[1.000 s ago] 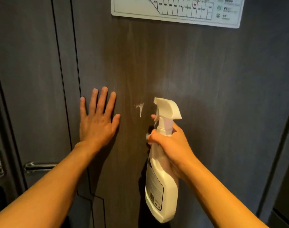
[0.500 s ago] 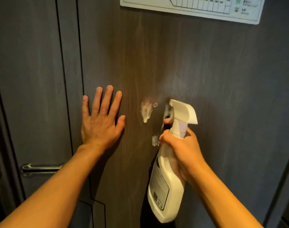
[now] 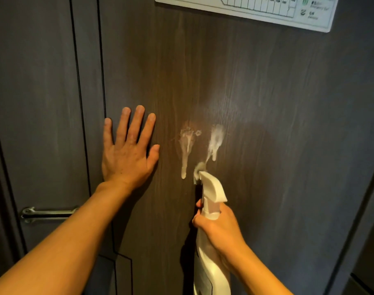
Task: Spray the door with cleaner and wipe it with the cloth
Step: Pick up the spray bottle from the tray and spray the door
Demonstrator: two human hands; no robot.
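A dark wood-grain door [image 3: 267, 103] fills the view. My left hand [image 3: 128, 152] lies flat on it with fingers spread, holding nothing. My right hand [image 3: 220, 228] grips the neck of a white spray bottle [image 3: 211, 241], fingers on the trigger, nozzle close to the door. Two white foam streaks [image 3: 185, 150] run down the door just above the nozzle, with a small puff of foam at the nozzle tip. No cloth is in view.
A white evacuation plan sign [image 3: 256, 9] is fixed to the door at the top. A metal lever handle [image 3: 48, 213] sits low on the left. A dark frame edge [image 3: 369, 209] runs down the right side.
A second foam patch has appeared to the right of the first, and the first has dripped lower. My right hand with the bottle sits lower in view. My left hand stays flat.
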